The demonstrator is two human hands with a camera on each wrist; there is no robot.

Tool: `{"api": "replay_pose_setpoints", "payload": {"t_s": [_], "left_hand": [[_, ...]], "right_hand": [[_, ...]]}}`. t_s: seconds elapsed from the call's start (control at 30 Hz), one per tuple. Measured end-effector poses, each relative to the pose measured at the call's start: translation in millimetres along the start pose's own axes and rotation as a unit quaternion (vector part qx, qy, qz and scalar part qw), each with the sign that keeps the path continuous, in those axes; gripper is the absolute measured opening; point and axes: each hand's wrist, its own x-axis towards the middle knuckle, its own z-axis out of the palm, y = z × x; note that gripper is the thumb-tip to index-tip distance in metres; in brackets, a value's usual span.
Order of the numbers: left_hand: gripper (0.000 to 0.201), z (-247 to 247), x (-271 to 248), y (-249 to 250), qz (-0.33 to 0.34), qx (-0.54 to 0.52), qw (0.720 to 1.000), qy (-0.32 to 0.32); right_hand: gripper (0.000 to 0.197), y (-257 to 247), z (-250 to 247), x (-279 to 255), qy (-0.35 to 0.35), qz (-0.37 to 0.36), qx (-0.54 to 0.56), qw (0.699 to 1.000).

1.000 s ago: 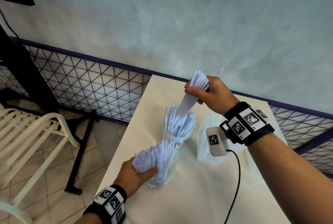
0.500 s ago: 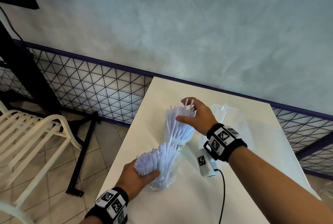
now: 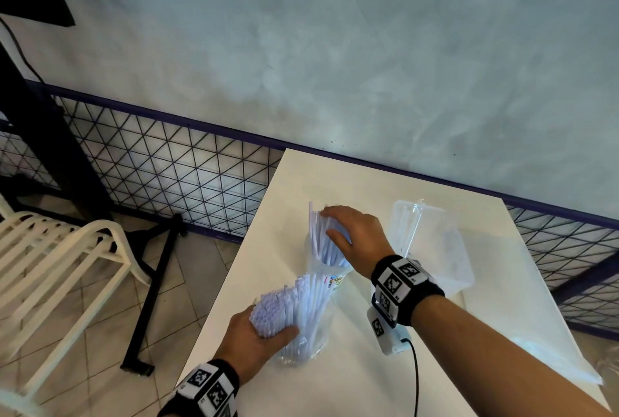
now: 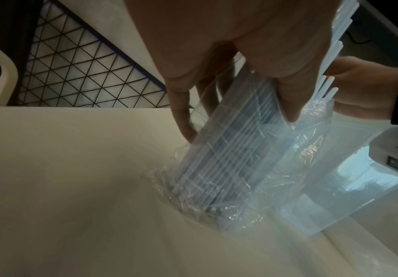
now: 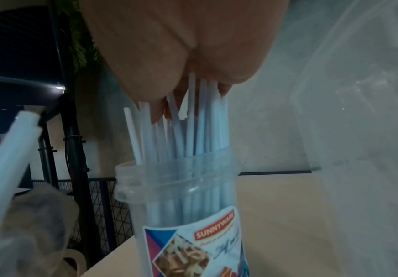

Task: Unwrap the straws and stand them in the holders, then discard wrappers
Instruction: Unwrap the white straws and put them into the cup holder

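1. Gripping a bundle of white straws (image 3: 284,312) still in its clear wrapper (image 4: 231,195), your left hand (image 3: 254,346) has thumb and fingers curled round it near the top, and the bundle leans with its lower end on the white table (image 3: 335,390).
2. From the left wrist view, the crumpled end of the wrapper touches the tabletop, and the straws show through the plastic.
3. Your right hand (image 3: 355,235) lies flat on top of the loose straws (image 5: 188,127) that stand in the clear jar (image 5: 181,196); its fingers are fairly straight and pinch nothing, the palm and fingers pressing on the straw tips.
4. The jar stands upright on the table just beyond the wrapped bundle, touching or nearly touching it; I cannot tell which. It carries a coloured label (image 5: 200,241) reading SUNNYWARE.
5. The straws in the jar stick up above its rim at uneven heights, some leaning.
6. A clear plastic container (image 3: 435,242) sits on the table to the right of the jar, beyond your right wrist.
7. To the left of the table, a white slatted chair (image 3: 60,255) stands on the tiled floor, and a black wire mesh panel (image 3: 167,165) runs along the base of the grey wall.
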Motion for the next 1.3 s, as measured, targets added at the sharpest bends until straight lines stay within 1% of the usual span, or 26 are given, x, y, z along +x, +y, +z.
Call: {"api": "replay_pose_setpoints", "payload": {"t_s": [0.03,0.1,0.13,0.17,0.23,0.27,0.33,0.43,0.5,0.53,0.6,0.63,0.7,0.77,0.83,0.9,0.97,1.03,1.1,1.17,1.2,1.27,1.3], "left_hand": [[0.050,-0.1,-0.5,-0.4,-0.001,0.001,1.000,0.000],[0.045,-0.6,-1.2,-0.7,-0.001,0.002,1.000,0.002],[0.048,-0.7,-1.0,-0.3,0.001,-0.001,1.000,0.003],[0.054,-1.0,-1.0,0.3,0.003,-0.004,1.000,0.003],[0.066,-0.8,-0.5,0.2,0.002,-0.007,1.000,0.002],[0.064,-0.6,-0.1,-0.2,0.002,-0.008,1.000,0.001],[0.058,-0.1,0.6,-1.2,0.008,-0.014,1.000,0.002],[0.056,0.4,1.0,-1.7,0.010,-0.020,1.000,0.007],[0.055,0.4,2.3,-3.1,0.006,-0.022,1.000,0.003],[0.055,0.7,2.3,-3.4,0.005,-0.023,1.000,0.001],[0.059,0.5,2.2,-3.4,0.008,-0.024,1.000,0.002],[0.061,0.2,1.9,-3.0,0.007,-0.020,1.000,0.003],[0.053,1.0,3.0,-2.9,0.001,-0.007,1.000,0.006],[0.047,2.0,3.8,-3.7,0.000,0.006,1.000,0.006],[0.046,1.7,4.1,-5.0,0.004,0.012,1.000,0.010],[0.045,2.0,3.8,-4.3,0.005,0.018,1.000,0.010],[0.045,2.4,3.6,-3.8,0.005,0.023,1.000,0.008],[0.044,2.8,3.6,-3.9,0.004,0.023,1.000,0.007],[0.045,2.2,3.2,-5.0,0.003,0.022,1.000,0.007],[0.047,2.0,3.1,-4.9,0.002,0.021,1.000,0.007],[0.047,1.7,2.9,-5.5,0.001,0.020,1.000,0.006],[0.048,1.0,2.5,-5.4,-0.001,0.018,1.000,0.004],[0.050,0.8,1.8,-4.6,-0.001,0.016,1.000,0.004]], "right_hand": [[0.041,0.0,1.1,0.5,0.001,0.002,-0.005,1.000],[0.050,-3.6,1.6,1.3,-0.004,0.016,-0.007,1.000],[0.055,-5.8,1.1,0.6,-0.014,0.026,-0.011,1.000],[0.058,-7.7,0.6,-0.5,-0.032,0.030,-0.027,0.999],[0.065,-8.8,0.5,-3.5,-0.071,0.025,-0.082,0.994],[0.067,-8.3,0.5,-4.9,-0.082,0.025,-0.099,0.991],[0.061,-7.0,0.0,-5.4,-0.093,0.037,-0.105,0.989],[0.059,-7.6,-0.4,-4.5,-0.105,0.045,-0.108,0.988],[0.059,-8.8,0.2,-5.0,-0.099,0.044,-0.103,0.989],[0.060,-10.2,-0.2,-5.7,-0.084,0.041,-0.098,0.991],[0.064,-14.0,-1.7,-6.4,-0.049,0.023,-0.092,0.994],[0.064,-16.7,-2.2,-6.4,-0.045,0.009,-0.097,0.994],[0.063,-20.2,-1.8,-6.0,-0.062,-0.017,-0.121,0.991],[0.058,-17.7,4.0,-5.7,-0.082,-0.027,-0.158,0.984],[0.057,-14.8,9.1,-4.2,-0.085,-0.016,-0.188,0.978],[0.051,-12.5,9.4,-1.2,-0.059,0.013,-0.190,0.980],[0.055,-11.3,8.0,1.8,-0.034,0.018,-0.190,0.981],[0.061,-13.1,6.2,6.0,-0.053,-0.006,-0.205,0.977],[0.058,-15.3,7.1,13.0,-0.080,-0.026,-0.213,0.973],[0.047,-16.9,8.8,19.2,-0.093,-0.014,-0.212,0.973],[0.040,-17.8,9.5,21.4,-0.086,0.000,-0.206,0.975],[0.031,-17.8,10.5,24.4,-0.048,0.045,-0.172,0.983],[0.032,-16.8,10.6,25.0,-0.025,0.065,-0.149,0.986]]}}
